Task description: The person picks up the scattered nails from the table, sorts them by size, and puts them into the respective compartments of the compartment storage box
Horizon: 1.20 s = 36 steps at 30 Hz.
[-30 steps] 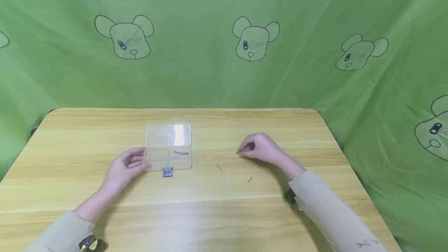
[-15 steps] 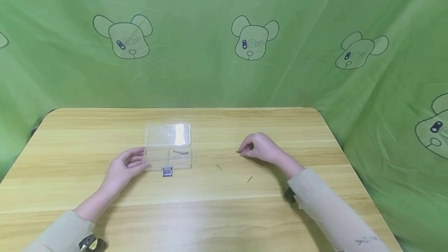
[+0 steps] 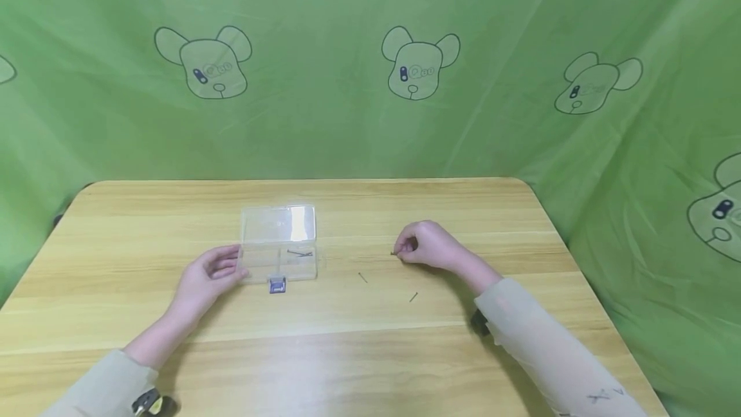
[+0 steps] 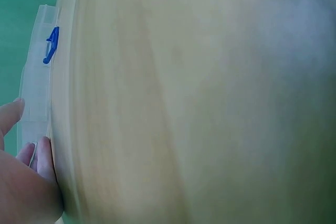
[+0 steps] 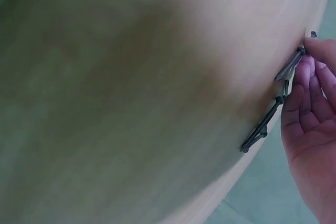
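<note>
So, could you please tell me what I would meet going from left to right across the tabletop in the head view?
Left sleeve → left hand → open clear plastic compartment box → loose nail or screw nearest the box → right hand → right sleeve.

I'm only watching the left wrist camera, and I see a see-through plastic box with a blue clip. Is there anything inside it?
Observer: Yes, the head view shows thin dark metal nail-like pieces in the right half of the box.
Operator: Ooh! What's the other hand doing?
Observer: The right hand seems to be pinching another thin dark piece at its fingertips.
Operator: Any more lying around?
Observer: At least two loose pieces lie apart on the pale wooden table, right of the box.
</note>
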Each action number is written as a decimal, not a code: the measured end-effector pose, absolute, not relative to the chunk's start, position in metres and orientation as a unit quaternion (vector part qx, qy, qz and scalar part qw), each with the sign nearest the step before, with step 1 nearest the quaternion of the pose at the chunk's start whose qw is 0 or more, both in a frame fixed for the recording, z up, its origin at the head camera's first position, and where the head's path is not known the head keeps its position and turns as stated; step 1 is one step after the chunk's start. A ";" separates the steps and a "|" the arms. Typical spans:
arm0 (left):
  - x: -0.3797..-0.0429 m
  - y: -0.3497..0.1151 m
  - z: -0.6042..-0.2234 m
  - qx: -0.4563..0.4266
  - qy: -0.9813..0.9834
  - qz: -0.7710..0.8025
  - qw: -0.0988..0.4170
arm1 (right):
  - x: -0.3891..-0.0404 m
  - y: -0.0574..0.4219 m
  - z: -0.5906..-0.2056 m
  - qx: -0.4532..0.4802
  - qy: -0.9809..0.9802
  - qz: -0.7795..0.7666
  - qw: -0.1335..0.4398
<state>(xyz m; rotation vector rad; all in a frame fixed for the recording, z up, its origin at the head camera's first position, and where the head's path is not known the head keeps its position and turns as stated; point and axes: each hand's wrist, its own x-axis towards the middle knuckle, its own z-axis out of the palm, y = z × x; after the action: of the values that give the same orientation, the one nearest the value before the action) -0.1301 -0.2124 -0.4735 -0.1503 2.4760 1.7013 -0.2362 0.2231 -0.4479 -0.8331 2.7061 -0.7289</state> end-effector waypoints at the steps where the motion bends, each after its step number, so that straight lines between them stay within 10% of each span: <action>1: -0.130 -0.212 -0.474 -0.050 0.821 0.564 0.067 | -0.236 0.223 -0.448 -0.282 0.920 -0.250 0.109; 36: -0.132 -0.214 -0.476 -0.047 0.823 0.562 0.065 | -0.254 0.102 -0.419 -0.327 0.881 -0.319 0.120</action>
<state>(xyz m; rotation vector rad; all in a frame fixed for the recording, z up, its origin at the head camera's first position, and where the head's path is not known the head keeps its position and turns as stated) -0.1319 -0.2139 -0.4755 -0.1432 2.4833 1.6974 -0.2544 0.1018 -0.4188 -0.9551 2.5755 -0.9328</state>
